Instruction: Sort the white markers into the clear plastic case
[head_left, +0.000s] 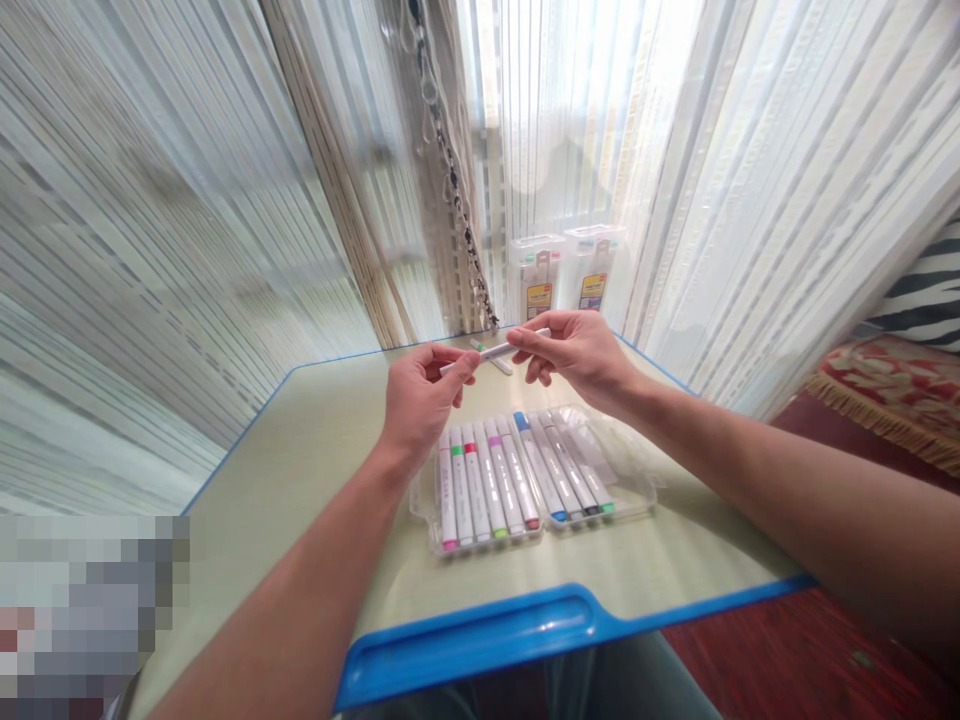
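Observation:
Between my two hands a white marker [495, 351] is held roughly level above the table. The fingers of my left hand [424, 390] pinch its left end, and my right hand [574, 350] pinches it toward the right end. Whether a cap is on it I cannot tell. Below my hands lies an open clear plastic case [637, 497] with several white markers [491, 490] side by side in its two halves, their ends pink, green, red, purple, blue and black. Behind the held one, another marker with a green band [501, 366] rests on the table, partly covered.
Two clear marker boxes [538, 285] with yellow labels stand at the table's far edge. The pale table [315, 470] has a blue rim with a shallow tray slot [480, 630] at the front. String curtains and a hanging beaded chain [457, 190] rise behind it. A fringed red cushion [892, 400] lies at right.

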